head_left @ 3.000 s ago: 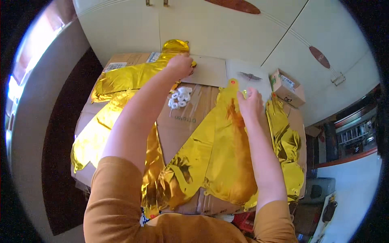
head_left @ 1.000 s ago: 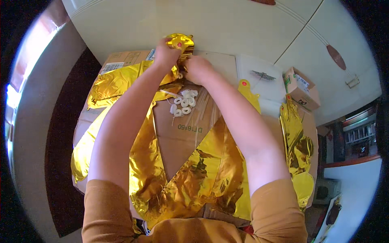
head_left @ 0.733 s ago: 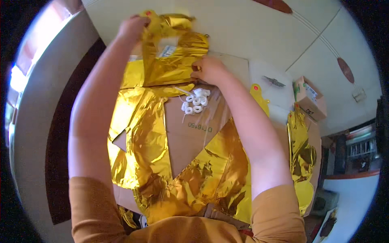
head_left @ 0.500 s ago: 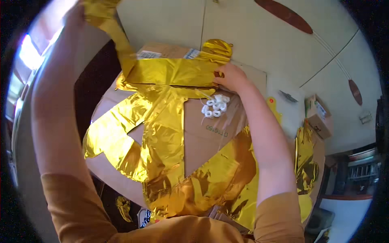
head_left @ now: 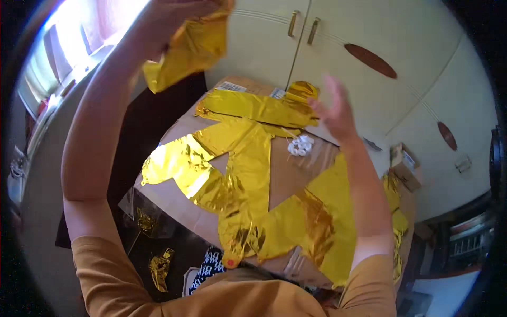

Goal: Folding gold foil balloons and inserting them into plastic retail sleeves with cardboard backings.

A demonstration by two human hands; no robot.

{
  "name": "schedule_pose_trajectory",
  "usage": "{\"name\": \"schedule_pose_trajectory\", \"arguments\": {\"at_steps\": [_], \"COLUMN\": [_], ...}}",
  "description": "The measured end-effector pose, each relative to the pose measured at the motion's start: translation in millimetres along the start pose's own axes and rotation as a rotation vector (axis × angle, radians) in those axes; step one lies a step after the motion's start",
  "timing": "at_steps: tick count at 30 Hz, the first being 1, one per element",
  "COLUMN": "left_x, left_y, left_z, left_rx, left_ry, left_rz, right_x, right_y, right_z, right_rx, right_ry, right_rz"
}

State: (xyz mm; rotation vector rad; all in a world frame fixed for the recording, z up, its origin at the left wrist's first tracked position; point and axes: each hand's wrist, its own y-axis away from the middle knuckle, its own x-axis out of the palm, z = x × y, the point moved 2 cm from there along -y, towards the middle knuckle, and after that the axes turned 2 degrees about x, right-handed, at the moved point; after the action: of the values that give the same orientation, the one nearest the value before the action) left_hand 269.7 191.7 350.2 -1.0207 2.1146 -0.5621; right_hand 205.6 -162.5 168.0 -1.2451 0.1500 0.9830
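My left hand (head_left: 182,11) is raised at the upper left, closed on a flat gold foil balloon (head_left: 199,46) that hangs crumpled below it. My right hand (head_left: 336,110) hovers at the right over the table's far side, holding nothing, its fingers apart and slightly blurred. Nearest below it is a long gold foil strip (head_left: 253,107), lying across the far part of the cardboard (head_left: 288,182). A large flat gold foil balloon (head_left: 245,158) with angled arms spreads over the middle. Beside it rests a small cluster of white rings (head_left: 300,146).
More gold foil (head_left: 338,195) covers the right side. A small cardboard box (head_left: 405,168) stands at the right edge, near a grey blade-like tool (head_left: 373,144). Pale cabinet doors (head_left: 364,31) rise behind. A crumpled gold piece (head_left: 160,269) lies lower left, below the table.
My left hand has moved rightward, carrying the foil balloon off the table. My right hand has let go of the far foil and lifted. The view has shifted too.
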Motion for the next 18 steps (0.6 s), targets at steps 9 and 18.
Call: {"name": "schedule_pose_trajectory", "arguments": {"at_steps": [9,18], "left_x": [174.9,305.1], "left_y": [10.3,67.1], "left_z": [-90.9,6.5], "left_rx": [0.039,-0.146], "left_ry": [0.464,0.381], "left_rz": [0.348,0.380], "right_x": [-198.2,-296.7], "right_y": [-16.4,53.2], "right_z": [195.9,140.6], "right_rx": [0.055,0.347], "right_ry": [-0.350,-0.193], "right_rz": [0.577,0.331]}}
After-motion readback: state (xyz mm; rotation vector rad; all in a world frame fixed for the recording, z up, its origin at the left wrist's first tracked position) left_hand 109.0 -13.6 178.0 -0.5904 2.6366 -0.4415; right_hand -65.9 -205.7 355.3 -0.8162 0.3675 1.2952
